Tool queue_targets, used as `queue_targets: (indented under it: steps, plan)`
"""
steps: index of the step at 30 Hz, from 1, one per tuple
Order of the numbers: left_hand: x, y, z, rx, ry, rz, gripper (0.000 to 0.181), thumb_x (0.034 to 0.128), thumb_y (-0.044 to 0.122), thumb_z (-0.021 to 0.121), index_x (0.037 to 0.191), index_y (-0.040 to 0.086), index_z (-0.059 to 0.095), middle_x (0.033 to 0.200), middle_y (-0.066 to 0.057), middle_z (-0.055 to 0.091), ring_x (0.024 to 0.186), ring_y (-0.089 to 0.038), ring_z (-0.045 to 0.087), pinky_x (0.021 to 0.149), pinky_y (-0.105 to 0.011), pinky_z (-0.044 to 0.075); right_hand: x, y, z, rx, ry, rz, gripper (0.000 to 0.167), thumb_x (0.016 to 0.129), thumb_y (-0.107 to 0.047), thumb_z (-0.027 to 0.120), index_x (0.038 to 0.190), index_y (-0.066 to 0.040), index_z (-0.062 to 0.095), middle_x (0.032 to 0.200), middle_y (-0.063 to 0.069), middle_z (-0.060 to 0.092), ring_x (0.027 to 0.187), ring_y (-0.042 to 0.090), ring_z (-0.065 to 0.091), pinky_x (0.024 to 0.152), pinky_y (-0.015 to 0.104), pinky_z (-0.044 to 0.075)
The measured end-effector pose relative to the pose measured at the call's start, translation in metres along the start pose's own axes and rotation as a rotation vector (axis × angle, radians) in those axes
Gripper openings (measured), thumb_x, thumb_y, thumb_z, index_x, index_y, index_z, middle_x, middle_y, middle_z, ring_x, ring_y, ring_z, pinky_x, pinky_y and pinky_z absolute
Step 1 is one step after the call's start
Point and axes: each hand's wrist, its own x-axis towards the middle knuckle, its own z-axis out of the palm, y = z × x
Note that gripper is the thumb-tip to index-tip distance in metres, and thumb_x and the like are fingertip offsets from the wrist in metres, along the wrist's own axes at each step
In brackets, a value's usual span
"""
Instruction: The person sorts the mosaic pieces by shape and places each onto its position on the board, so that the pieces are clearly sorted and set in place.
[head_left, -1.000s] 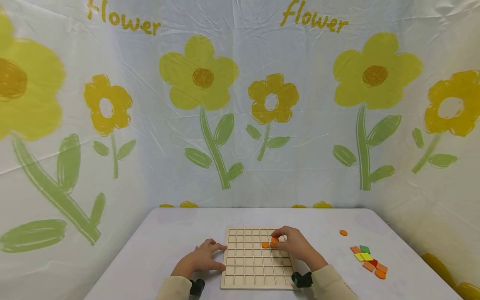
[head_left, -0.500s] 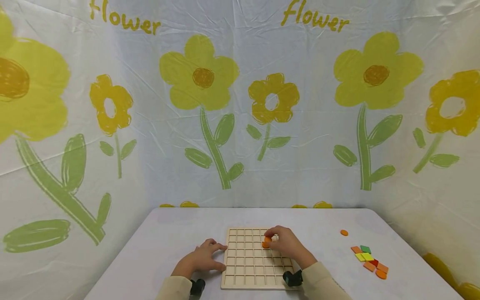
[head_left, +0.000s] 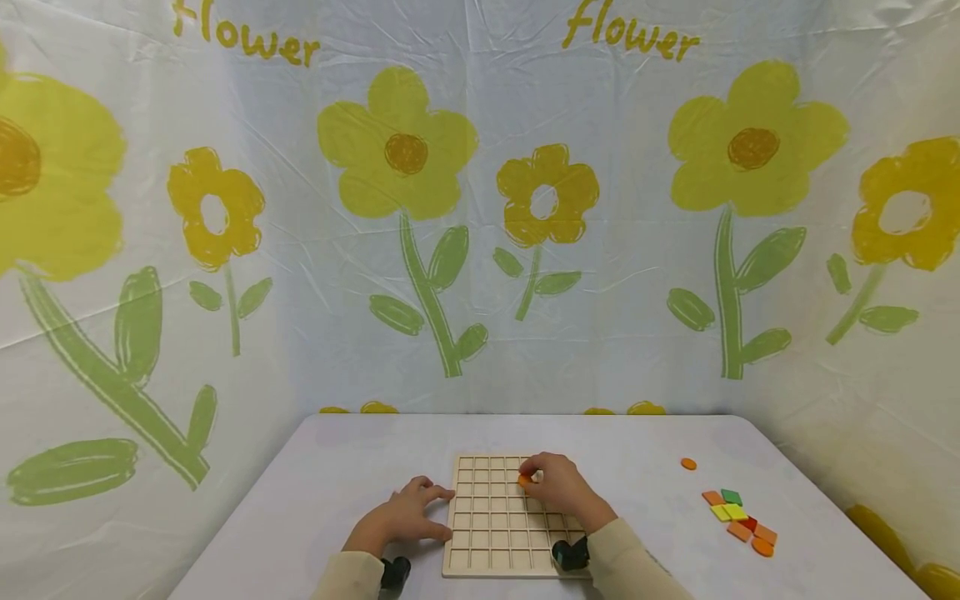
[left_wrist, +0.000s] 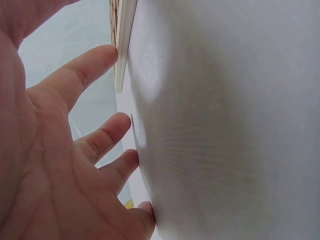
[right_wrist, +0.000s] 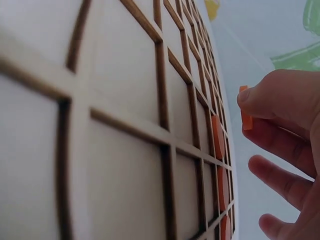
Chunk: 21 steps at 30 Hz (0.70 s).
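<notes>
My right hand (head_left: 562, 487) is over the upper right part of a wooden grid board (head_left: 480, 537). Thumb and forefinger pinch an orange disc (right_wrist: 246, 120), held above the board in the right wrist view. Several orange discs (right_wrist: 222, 187) lie in a line of squares below it; the hand hides most of them in the head view. My left hand (head_left: 405, 517) rests at the board's left side with fingers spread. In the left wrist view, one fingertip touches the board's edge (left_wrist: 122, 45), and other fingertips rest on the table.
To the right on the white table (head_left: 337, 450) lies a loose cluster of square tiles: orange, green, red and yellow ones (head_left: 735, 512). A loose orange disc (head_left: 762, 547) lies at its near end, and another orange disc (head_left: 688, 463) farther back. A flower-print curtain (head_left: 622, 333) stands behind.
My right hand has moved left across the board, carrying the pinched orange disc. The left hand has stayed in place at the board's edge.
</notes>
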Motion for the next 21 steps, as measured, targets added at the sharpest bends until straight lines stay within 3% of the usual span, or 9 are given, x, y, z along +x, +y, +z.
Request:
queue_targets:
  steps: [7, 11, 21]
  plan:
    - [0.001, -0.001, 0.000, -0.006, 0.002, 0.002, 0.065, 0.0732, 0.045, 0.079, 0.131, 0.022, 0.060, 0.138, -0.017, 0.043, 0.128, -0.044, 0.043, 0.106, -0.074, 0.020, 0.001, -0.005, 0.008, -0.089, 0.028, -0.019, 0.012, 0.086, -0.017, 0.072, 0.096, -0.011, 0.073, 0.096, 0.001, 0.071, 0.099, 0.028, 0.065, 0.087, 0.047, 0.051]
    - [0.001, -0.001, 0.000, -0.007, -0.001, 0.006, 0.065, 0.0734, 0.045, 0.078, 0.131, 0.022, 0.060, 0.138, -0.017, 0.043, 0.129, -0.043, 0.042, 0.107, -0.074, 0.019, 0.003, -0.007, 0.010, -0.154, 0.046, -0.047, 0.012, 0.086, -0.019, 0.072, 0.095, -0.011, 0.073, 0.094, 0.001, 0.072, 0.098, 0.028, 0.066, 0.093, 0.053, 0.047]
    - [0.001, -0.001, 0.000, -0.019, -0.007, 0.010, 0.065, 0.0735, 0.044, 0.079, 0.131, 0.020, 0.060, 0.137, -0.017, 0.043, 0.130, -0.041, 0.041, 0.107, -0.074, 0.018, 0.007, -0.008, 0.014, -0.264, 0.038, -0.104, 0.008, 0.084, -0.023, 0.074, 0.085, -0.015, 0.075, 0.083, -0.007, 0.072, 0.084, 0.022, 0.066, 0.093, 0.066, 0.038]
